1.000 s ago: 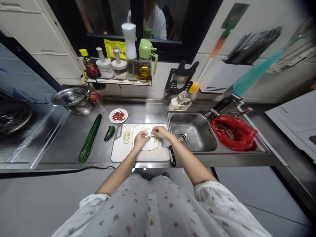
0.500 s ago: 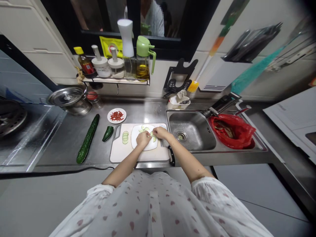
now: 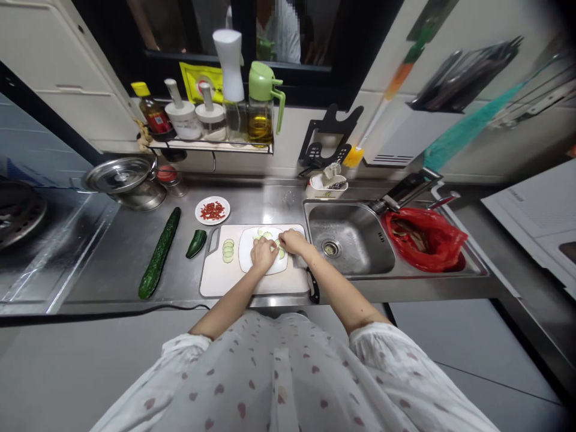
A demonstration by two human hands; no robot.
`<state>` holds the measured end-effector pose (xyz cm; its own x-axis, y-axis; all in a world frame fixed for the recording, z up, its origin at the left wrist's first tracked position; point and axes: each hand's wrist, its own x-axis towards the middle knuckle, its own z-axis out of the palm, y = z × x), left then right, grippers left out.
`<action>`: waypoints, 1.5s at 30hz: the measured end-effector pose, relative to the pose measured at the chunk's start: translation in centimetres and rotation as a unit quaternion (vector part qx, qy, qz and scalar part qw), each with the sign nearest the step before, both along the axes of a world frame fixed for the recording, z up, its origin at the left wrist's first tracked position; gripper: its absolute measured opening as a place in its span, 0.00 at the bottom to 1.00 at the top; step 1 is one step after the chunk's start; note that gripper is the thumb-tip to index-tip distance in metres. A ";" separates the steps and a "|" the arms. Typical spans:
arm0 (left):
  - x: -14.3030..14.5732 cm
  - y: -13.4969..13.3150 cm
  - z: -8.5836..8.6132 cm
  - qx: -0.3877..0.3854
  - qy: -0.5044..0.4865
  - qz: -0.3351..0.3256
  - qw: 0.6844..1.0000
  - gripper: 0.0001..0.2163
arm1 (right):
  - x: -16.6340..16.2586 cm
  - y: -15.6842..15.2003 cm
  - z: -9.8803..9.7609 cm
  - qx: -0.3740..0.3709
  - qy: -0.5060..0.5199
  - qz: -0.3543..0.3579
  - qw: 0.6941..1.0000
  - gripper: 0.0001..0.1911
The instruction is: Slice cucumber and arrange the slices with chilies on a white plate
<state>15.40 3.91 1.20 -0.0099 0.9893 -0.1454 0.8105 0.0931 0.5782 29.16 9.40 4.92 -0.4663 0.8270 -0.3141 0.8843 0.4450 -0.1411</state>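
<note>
My left hand point(image 3: 264, 255) is over a white plate point(image 3: 245, 259), fingers bent and thumb close to them, seemingly pinching a thin cucumber slice that is mostly hidden. From the right, my right hand point(image 3: 293, 241) reaches to the plate's edge, its fingertips closed on a pale cucumber slice point(image 3: 278, 243). More slices lie around the plate, partly covered by my hands. The plate rests on a white cutting board point(image 3: 216, 282). On its left part, several overlapping cucumber slices point(image 3: 228, 251) lie in a column. A knife point(image 3: 312, 284) with a black handle lies at the board's right edge.
Left of the board lie a cut cucumber piece point(image 3: 197, 243) and a whole cucumber point(image 3: 160, 255). Behind them are a small plate of chopped red pieces point(image 3: 212, 210) and a steel pot point(image 3: 126, 183). A sink point(image 3: 351, 240) and a red plastic bag point(image 3: 423, 243) are at right.
My left hand has turned a little and moved slightly up and right, covering more of the plate's slices. My right hand stays almost in place at the plate's right side.
</note>
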 end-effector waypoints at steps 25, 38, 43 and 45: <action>0.1 0.0 -0.5 0.001 0.052 -0.022 0.998 0.12 | 0.1 -6.8 -1.5 0.099 0.015 -0.096 0.990 0.17; -0.5 -0.1 -0.5 0.016 0.053 -0.021 0.998 0.12 | 0.1 -6.5 -2.3 0.107 0.054 -0.108 0.987 0.15; -1.0 -0.6 -0.6 0.029 0.056 -0.030 0.998 0.11 | 0.5 -5.9 -2.4 0.117 0.056 -0.194 0.972 0.15; -1.1 -0.7 -0.7 0.027 0.060 -0.034 0.997 0.11 | 0.5 -5.5 -2.5 0.109 0.051 -0.204 0.972 0.14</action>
<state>14.33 3.21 0.52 0.0432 0.9947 -0.0934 0.8778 0.0068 0.4790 29.70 3.88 2.45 -0.1052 0.9912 -0.0805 0.9797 0.0894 -0.1792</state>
